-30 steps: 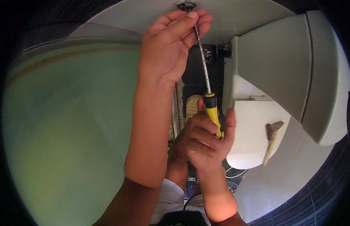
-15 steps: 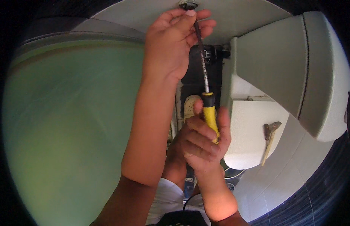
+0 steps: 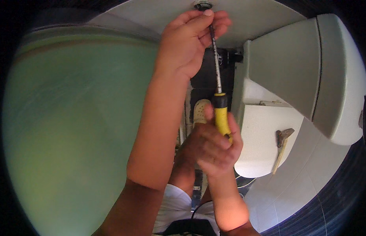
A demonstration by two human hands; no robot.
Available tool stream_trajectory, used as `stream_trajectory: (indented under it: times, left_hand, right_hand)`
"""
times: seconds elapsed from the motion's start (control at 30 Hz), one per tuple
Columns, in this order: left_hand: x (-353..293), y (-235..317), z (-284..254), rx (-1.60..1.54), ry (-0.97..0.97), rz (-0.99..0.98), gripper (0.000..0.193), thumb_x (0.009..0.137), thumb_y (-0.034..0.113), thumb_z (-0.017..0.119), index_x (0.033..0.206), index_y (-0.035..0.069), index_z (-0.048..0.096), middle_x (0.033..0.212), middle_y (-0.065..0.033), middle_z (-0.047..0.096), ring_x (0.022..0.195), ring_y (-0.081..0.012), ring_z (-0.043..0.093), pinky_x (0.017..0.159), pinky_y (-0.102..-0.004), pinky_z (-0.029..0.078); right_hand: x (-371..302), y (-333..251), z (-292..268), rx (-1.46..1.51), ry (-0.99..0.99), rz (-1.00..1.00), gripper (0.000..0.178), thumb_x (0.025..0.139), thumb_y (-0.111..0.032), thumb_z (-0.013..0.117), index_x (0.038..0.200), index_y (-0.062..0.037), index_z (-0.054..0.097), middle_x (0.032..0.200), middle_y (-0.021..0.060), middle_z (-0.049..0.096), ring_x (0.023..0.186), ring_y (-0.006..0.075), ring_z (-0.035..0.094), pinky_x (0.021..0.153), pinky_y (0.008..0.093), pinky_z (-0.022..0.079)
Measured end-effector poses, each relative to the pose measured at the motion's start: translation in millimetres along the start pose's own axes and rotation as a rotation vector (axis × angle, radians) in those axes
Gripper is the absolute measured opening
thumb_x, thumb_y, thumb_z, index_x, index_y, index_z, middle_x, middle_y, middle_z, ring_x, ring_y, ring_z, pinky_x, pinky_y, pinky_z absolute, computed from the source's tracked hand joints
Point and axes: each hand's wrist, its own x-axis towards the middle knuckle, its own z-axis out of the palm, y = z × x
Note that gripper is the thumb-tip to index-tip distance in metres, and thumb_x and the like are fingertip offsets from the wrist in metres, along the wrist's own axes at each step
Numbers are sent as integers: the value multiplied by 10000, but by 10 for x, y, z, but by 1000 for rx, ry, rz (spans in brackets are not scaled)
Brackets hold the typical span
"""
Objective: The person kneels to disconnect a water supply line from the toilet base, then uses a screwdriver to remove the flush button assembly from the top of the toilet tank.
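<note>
A long screwdriver (image 3: 218, 74) with a yellow and black handle and a thin metal shaft points away from me. Around its handle curl the fingers of my right hand (image 3: 218, 147), thumb along the right side. At the far end my left hand (image 3: 189, 35) pinches the shaft near its tip between thumb and fingers, the other fingers partly spread. Just beyond those fingertips, a round dark fitting (image 3: 202, 5) with a pale rim sits in the light wall. My left fingers hide the screwdriver's tip, so whether it touches the fitting cannot be seen.
To the right stands a white toilet with its tank (image 3: 285, 59) and closed lid (image 3: 265, 122). A hammer-like tool (image 3: 284, 141) with a pale handle lies on the lid. A large greenish panel (image 3: 73, 129) fills the left side. Below is a beige clog (image 3: 201, 111) on my foot.
Both hands and the screwdriver sit slightly farther right in the picture, as does the fitting. The handle has moved a little upward, and the right fingers have shifted around it.
</note>
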Motion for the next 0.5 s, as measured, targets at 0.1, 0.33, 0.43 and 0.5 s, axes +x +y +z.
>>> stream_trajectory:
  times: [0.1,0.33,0.43,0.5]
  left_hand:
    - [-61,1,28,-25,26,-8,188,984,91,629,1079,-63,580,1081,-209,690,969,-309,716,855,-366,605]
    - [-57,-34,107,82,52,58,188,991,92,619,1074,-70,569,1086,-219,681,978,-303,714,864,-362,606]
    - [-24,1,29,39,-2,8,199,990,90,619,1084,-76,562,1091,-223,682,974,-301,715,866,-359,605]
    - [-28,-7,10,34,-1,6,208,993,94,618,1091,-78,556,1097,-227,681,974,-302,715,868,-358,603]
  right_hand:
    - [-24,31,3,161,-74,80,527,1057,-357,501,1422,23,487,701,44,554,561,157,558,489,277,459]
    - [84,39,-103,-227,296,-151,488,1039,-322,548,1379,29,545,873,95,677,637,184,606,541,268,480]
    - [42,-10,-171,547,-41,220,560,1061,-423,430,1358,39,539,906,114,659,634,184,590,543,264,479]
    - [28,-27,-175,408,-189,197,564,1076,-416,389,1308,69,558,924,123,650,697,193,610,604,297,504]
